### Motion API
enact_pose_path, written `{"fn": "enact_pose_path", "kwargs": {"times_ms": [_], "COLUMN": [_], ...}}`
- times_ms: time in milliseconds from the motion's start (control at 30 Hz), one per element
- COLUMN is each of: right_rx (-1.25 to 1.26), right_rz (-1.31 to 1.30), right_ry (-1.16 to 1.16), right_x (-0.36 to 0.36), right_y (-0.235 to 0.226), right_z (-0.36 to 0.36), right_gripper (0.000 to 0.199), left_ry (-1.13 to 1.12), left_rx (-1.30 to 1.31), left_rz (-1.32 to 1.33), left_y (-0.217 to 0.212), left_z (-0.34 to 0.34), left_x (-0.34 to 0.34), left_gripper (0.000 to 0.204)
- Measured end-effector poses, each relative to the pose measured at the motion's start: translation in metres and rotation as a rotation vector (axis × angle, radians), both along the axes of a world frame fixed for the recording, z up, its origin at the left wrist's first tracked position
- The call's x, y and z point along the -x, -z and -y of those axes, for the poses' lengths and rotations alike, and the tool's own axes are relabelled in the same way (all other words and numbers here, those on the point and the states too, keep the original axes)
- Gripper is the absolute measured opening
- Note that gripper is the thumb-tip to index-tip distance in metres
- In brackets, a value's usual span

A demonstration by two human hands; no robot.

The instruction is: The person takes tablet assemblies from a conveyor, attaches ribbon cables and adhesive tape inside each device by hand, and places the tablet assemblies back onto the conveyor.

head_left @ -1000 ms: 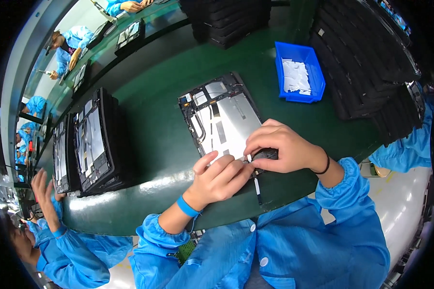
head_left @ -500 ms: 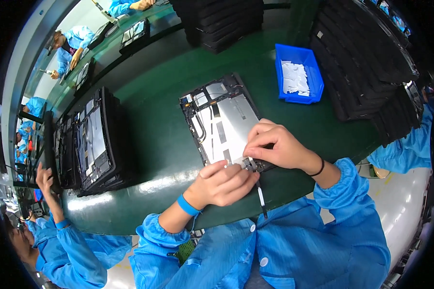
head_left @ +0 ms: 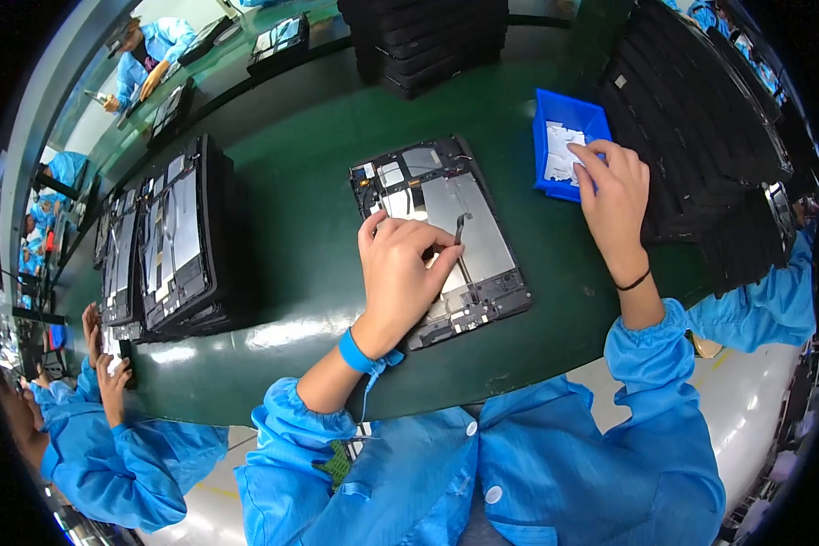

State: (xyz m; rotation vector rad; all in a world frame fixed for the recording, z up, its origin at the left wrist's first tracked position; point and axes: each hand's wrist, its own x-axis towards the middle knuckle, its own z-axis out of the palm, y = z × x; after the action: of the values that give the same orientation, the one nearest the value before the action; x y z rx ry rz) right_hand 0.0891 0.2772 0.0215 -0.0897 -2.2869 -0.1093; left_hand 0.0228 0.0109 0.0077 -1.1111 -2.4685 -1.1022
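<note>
Too hard a tug could crease the thin black ribbon-like strip (head_left: 461, 228) that my left hand (head_left: 400, 273) pinches between thumb and forefinger, over the flat silver-and-black opened device (head_left: 487, 232) on the smooth green bench (head_left: 300, 218). Farther and right, a hasty grab could lift several thin white slips (head_left: 560, 150) from the open blue plastic bin (head_left: 541, 136), where the fingers of my right hand (head_left: 616, 200) curl slightly apart; contact I cannot tell.

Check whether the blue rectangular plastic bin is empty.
Not empty: thin white pieces lie inside the blue plastic bin, with the right hand over its edge. I cannot tell how deep they go.
</note>
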Motion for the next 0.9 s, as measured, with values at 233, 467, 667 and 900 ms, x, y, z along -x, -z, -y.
{"fn": "enact_pose_path", "kwargs": {"times_ms": [233,467,667,900], "right_rx": [0.282,0.390,0.280,0.587], "right_rz": [0.231,0.020,-0.022,0.503], "right_ry": [-0.573,-0.434,-0.303,-0.232], "right_x": [-0.040,-0.011,-0.001,-0.032], "right_y": [0.017,-0.002,-0.007,0.003], "right_z": [0.098,0.052,0.026,0.071], "right_gripper": [0.016,0.011,0.014,0.019], "left_ry": [-0.007,0.007,0.014,0.046], "left_rx": [-0.041,-0.069,-0.089,-0.122], "left_rz": [0.038,0.043,0.041,0.055], "left_y": [0.006,0.011,0.010,0.013], "left_z": [0.003,0.004,0.004,0.004], "left_x": [0.003,0.003,0.003,0.004], "left_gripper": [0.014,0.015,0.015,0.015]}}
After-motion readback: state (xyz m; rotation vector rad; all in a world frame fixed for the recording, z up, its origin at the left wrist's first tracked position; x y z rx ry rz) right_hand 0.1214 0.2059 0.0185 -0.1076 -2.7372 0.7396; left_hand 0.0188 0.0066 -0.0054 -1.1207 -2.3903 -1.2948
